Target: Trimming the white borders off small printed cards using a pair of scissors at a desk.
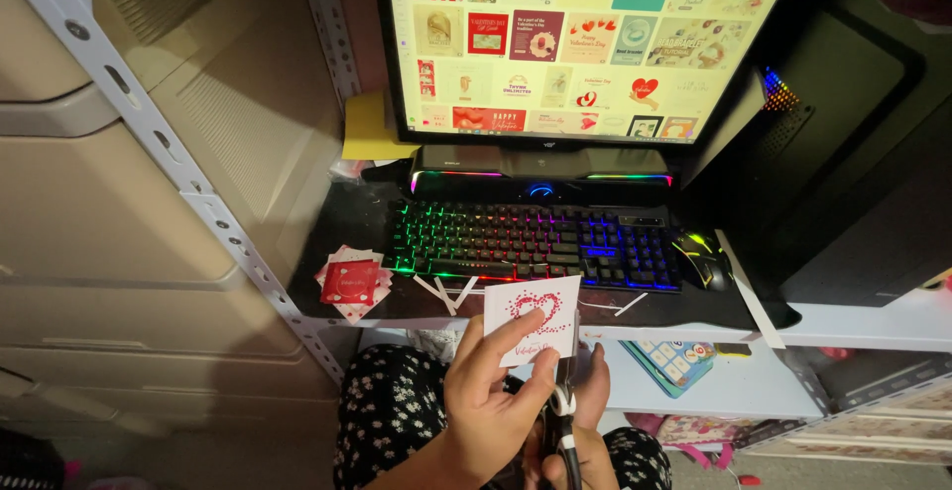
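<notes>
My left hand (493, 391) holds a small white card (533, 317) printed with a red heart made of small hearts, thumb across its face. The card is held up in front of the desk edge, just below the keyboard. My right hand (592, 403) sits right behind and under the left, mostly hidden. It grips scissors (563, 428) with black handles, whose blades point up at the card's lower right edge. Both hands are over my lap, which is covered in black floral fabric.
A rainbow-lit keyboard (531, 240) and a lit mouse (702, 257) lie on a black desk mat. Behind them is a monitor (580, 49) showing a grid of card designs. A pile of red-and-white cards (350, 283) lies at the left and white paper strips (448, 292) near the edge. A dark computer tower (853, 153) stands at the right, a metal shelf post (198, 192) at the left.
</notes>
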